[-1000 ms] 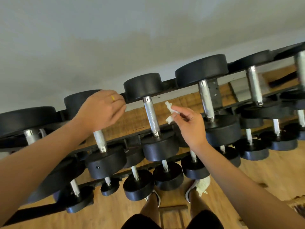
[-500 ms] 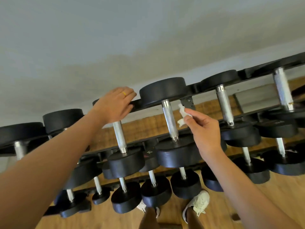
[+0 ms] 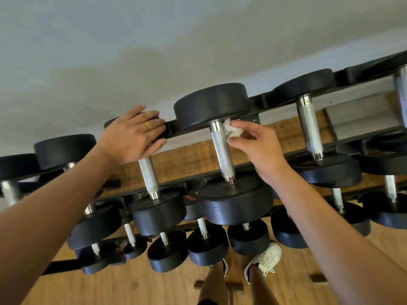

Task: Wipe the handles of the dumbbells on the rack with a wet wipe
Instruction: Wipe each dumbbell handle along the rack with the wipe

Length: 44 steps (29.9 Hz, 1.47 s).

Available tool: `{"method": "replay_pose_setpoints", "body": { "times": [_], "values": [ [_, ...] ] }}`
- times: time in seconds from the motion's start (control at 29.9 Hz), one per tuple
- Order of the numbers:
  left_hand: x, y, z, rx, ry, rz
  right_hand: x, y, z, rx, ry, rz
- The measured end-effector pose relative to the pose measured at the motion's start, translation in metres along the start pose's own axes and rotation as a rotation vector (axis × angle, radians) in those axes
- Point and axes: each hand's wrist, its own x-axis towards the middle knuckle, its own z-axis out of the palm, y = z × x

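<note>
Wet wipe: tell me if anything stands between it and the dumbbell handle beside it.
Nothing visible does. The wet wipe, pinched in the right hand, sits right at the upper end of the handle. The left hand rests on the neighbouring dumbbell, clear of the path.

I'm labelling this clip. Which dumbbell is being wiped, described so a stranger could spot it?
Find the black rack and follow its top row. The dumbbell sits mid-row, right of the left hand. It alone has a crumpled white wipe pinched against the top of its handle by the right hand.
</note>
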Motion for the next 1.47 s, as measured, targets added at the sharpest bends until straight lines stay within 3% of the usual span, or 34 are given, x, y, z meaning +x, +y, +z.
{"method": "replay_pose_setpoints", "body": {
  "times": [0.43, 0.54, 0.7, 1.04, 1.3, 1.47],
  "values": [
    [0.0, -0.001, 0.006, 0.038, 0.022, -0.006, 0.018, 0.016, 0.011, -0.156, 0.059, -0.237],
    [0.001, 0.002, 0.002, 0.099, -0.049, -0.011, 0.016, 0.015, 0.013, -0.232, 0.07, -0.279],
    [0.003, 0.01, -0.001, 0.101, -0.176, -0.05, 0.014, 0.011, 0.016, -0.181, 0.081, -0.23],
    [0.003, 0.013, -0.001, 0.013, -0.084, -0.117, 0.022, 0.012, 0.018, 0.112, 0.052, -0.056],
    [0.003, -0.002, 0.0, 0.011, -0.136, 0.036, 0.021, 0.013, 0.009, 0.078, -0.078, -0.082],
    [-0.002, -0.002, 0.005, 0.014, -0.086, 0.078, 0.026, 0.01, 0.015, 0.11, -0.004, -0.018]
  ]
}}
